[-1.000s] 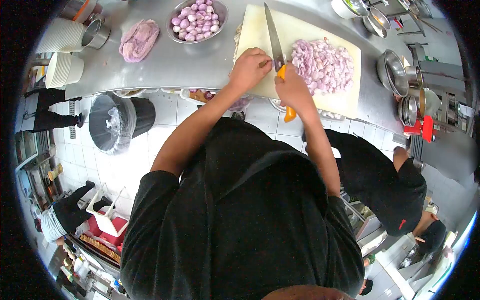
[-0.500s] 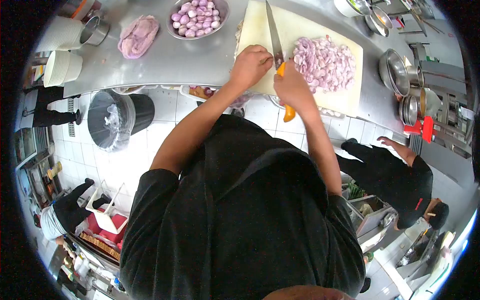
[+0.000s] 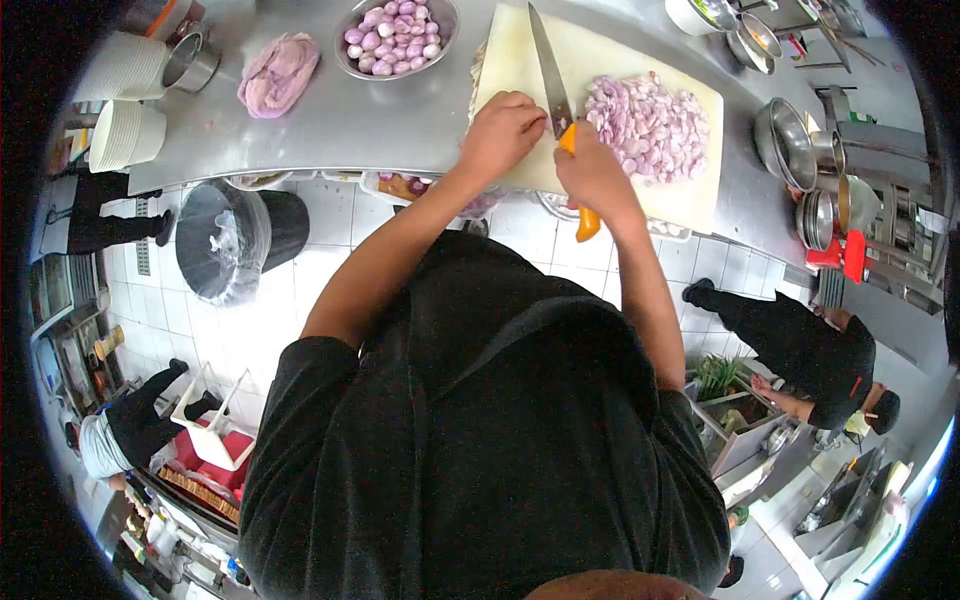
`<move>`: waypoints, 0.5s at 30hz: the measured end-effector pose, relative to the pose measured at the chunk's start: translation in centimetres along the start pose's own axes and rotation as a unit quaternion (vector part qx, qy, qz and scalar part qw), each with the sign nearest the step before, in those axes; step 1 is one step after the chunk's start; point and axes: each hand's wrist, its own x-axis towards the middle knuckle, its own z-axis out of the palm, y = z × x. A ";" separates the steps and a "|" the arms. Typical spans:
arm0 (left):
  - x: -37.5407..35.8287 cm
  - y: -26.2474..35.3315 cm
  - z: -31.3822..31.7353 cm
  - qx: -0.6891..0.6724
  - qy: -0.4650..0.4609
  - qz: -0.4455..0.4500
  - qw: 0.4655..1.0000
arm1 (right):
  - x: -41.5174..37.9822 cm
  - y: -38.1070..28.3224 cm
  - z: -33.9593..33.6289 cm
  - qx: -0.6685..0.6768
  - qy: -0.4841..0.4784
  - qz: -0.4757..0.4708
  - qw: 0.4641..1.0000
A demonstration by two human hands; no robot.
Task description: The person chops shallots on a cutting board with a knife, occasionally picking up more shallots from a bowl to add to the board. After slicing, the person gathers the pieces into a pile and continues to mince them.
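Right grip: closed around the yellow handle of the knife; handle butt shows below the palm.
Left grip: narrow, fingers curled and bunched, tips just beside the blade; cannot tell whether anything is pinched.
Knife position: over the cutting board, between the left hand and the sliced shallots; handle overhangs the board's near edge. Cannot tell if the blade touches the board.
Knife axis: lengthwise away from the person, leaning left; tip at the board's far edge, butt toward the body.
Right arm: extended forward, back of hand up.
Left arm: forearm slanting forward and inward, wrist near the board's near edge.
Left of board: metal bowl of whole shallots; farther left, a pink bundle on the metal surface.
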 end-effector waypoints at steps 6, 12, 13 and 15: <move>0.2 0.5 -0.4 0.010 -0.002 -0.005 1.000 | -1.6 -1.0 -0.8 -0.008 -0.028 0.027 0.999; 0.2 0.5 -0.4 0.007 -0.009 -0.012 1.000 | -1.4 -0.4 0.3 -0.001 -0.021 0.025 0.999; 0.2 0.4 -0.4 0.006 -0.011 -0.013 1.000 | -1.3 -0.3 0.3 -0.006 -0.024 0.022 0.999; 0.2 0.3 -0.3 0.009 -0.012 -0.012 1.000 | -1.1 0.0 0.4 -0.014 -0.030 0.017 0.999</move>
